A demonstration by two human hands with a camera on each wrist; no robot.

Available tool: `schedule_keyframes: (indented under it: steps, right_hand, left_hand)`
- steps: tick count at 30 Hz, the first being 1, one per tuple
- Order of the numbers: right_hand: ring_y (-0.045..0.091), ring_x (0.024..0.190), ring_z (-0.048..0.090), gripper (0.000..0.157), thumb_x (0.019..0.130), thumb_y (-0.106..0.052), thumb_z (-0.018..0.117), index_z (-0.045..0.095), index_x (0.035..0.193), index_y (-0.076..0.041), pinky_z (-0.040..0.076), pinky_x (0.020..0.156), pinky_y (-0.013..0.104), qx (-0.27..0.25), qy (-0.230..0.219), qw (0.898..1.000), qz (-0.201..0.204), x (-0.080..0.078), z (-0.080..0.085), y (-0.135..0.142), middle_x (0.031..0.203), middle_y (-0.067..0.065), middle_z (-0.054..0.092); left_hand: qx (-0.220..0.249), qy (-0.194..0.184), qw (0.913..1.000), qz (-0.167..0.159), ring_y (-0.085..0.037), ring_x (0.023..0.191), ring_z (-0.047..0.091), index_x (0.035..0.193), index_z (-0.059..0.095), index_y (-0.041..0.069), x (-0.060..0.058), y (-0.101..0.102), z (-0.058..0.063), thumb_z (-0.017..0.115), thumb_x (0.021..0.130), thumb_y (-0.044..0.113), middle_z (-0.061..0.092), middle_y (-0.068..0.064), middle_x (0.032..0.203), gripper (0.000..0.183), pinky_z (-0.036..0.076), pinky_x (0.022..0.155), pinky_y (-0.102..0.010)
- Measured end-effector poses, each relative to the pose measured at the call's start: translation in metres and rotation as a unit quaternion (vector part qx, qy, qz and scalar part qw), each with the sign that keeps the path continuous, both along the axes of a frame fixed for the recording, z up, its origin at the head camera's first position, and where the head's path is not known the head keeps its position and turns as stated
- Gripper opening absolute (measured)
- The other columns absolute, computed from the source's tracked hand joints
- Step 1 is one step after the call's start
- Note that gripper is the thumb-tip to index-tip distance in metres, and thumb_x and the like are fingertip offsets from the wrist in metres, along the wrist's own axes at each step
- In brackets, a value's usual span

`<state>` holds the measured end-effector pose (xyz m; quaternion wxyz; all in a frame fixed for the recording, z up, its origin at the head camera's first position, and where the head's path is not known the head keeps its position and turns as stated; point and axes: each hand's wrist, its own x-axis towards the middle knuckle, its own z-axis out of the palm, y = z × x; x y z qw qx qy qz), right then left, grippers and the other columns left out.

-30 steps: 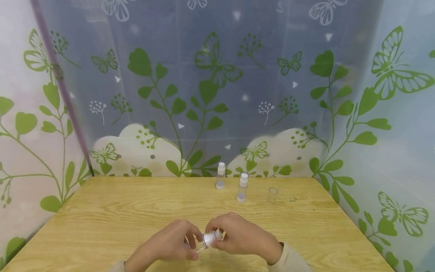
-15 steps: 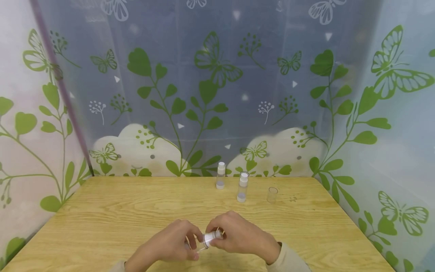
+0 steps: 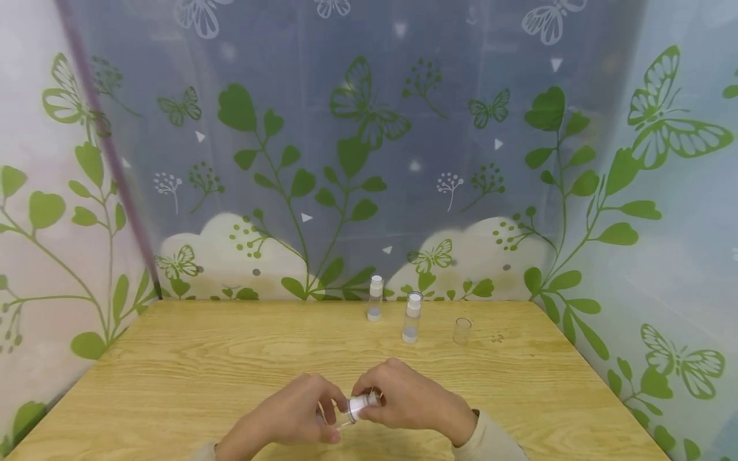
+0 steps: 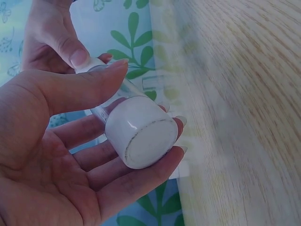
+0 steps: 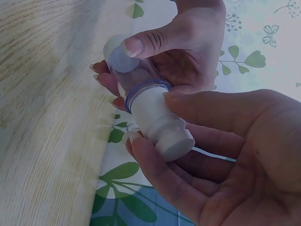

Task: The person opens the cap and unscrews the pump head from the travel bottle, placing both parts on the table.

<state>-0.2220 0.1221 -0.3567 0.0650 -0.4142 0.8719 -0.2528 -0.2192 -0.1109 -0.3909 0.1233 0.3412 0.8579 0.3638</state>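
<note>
A small clear pump bottle (image 3: 358,405) with white ends is held between my two hands above the near part of the table. My left hand (image 3: 301,410) grips its clear body; in the left wrist view the thumb lies over the body and fingers run under the white base (image 4: 141,134). My right hand (image 3: 412,398) pinches the white pump head (image 5: 157,115) between thumb and fingers, as the right wrist view shows. A clear rim circles the bottle just below that white part. The bottle is tilted, its pump end toward the right hand.
Two similar bottles stand upright toward the back of the wood-grain table (image 3: 230,346): one farther back (image 3: 375,299), one nearer (image 3: 412,320). A small clear cap (image 3: 462,331) stands to their right. Patterned curtains (image 3: 369,192) enclose the table's back and sides.
Both hands and the bottle stay almost in place, with only a slight shift to the right. The right thumb and fingers have moved a little around the white pump head.
</note>
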Motion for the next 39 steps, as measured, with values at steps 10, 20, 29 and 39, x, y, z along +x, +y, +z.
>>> schedule_keyframes:
  steps: [10, 20, 29, 39]
  right_hand:
    - [-0.009, 0.074, 0.059, 0.012, 0.092, -0.008, 0.076, 0.079, 0.104, -0.008, 0.050, 0.066, 0.011, -0.001, 0.000, 1.000, 0.005, 0.0006, -0.0003, -0.0011, 0.098, -0.001, 0.079]
    - [-0.008, 0.078, 0.062, 0.014, 0.092, -0.009, 0.077, 0.078, 0.106, -0.007, 0.051, 0.067, 0.010, -0.005, 0.004, 1.000, 0.007, 0.0005, -0.0041, -0.0006, 0.100, 0.001, 0.080]
    - [-0.008, 0.079, 0.062, 0.015, 0.092, -0.009, 0.077, 0.078, 0.107, -0.006, 0.052, 0.067, 0.011, 0.003, -0.002, 1.000, 0.006, -0.0007, -0.0051, -0.0006, 0.101, 0.001, 0.079]
    - [-0.007, 0.080, 0.064, 0.015, 0.092, -0.008, 0.077, 0.078, 0.107, -0.006, 0.052, 0.068, 0.011, 0.000, -0.004, 1.000, 0.013, -0.0005, -0.0035, -0.0013, 0.101, 0.002, 0.079]
  left_hand:
    - [0.000, 0.010, 1.0000, 0.000, 0.004, 0.072, 0.065, 0.107, 0.077, 0.007, -0.0006, 0.0003, -0.0027, 0.087, 0.078, 0.010, 0.079, -0.002, 0.085, 0.031, 0.056, 0.069, -0.017]
    - [-0.010, 0.025, 0.9996, 0.002, 0.005, 0.071, 0.065, 0.107, 0.077, 0.006, 0.0008, 0.0001, -0.0048, 0.087, 0.078, 0.013, 0.079, -0.003, 0.085, 0.032, 0.056, 0.068, -0.016]
    - [-0.020, 0.032, 0.9993, 0.005, 0.004, 0.070, 0.064, 0.107, 0.077, 0.007, 0.0028, 0.0004, -0.0045, 0.087, 0.078, 0.013, 0.078, -0.003, 0.085, 0.031, 0.056, 0.068, -0.016]
    - [-0.021, 0.035, 0.9992, 0.003, 0.004, 0.070, 0.063, 0.107, 0.077, 0.006, 0.0019, 0.0002, -0.0026, 0.087, 0.078, 0.012, 0.078, -0.004, 0.085, 0.032, 0.055, 0.067, -0.015]
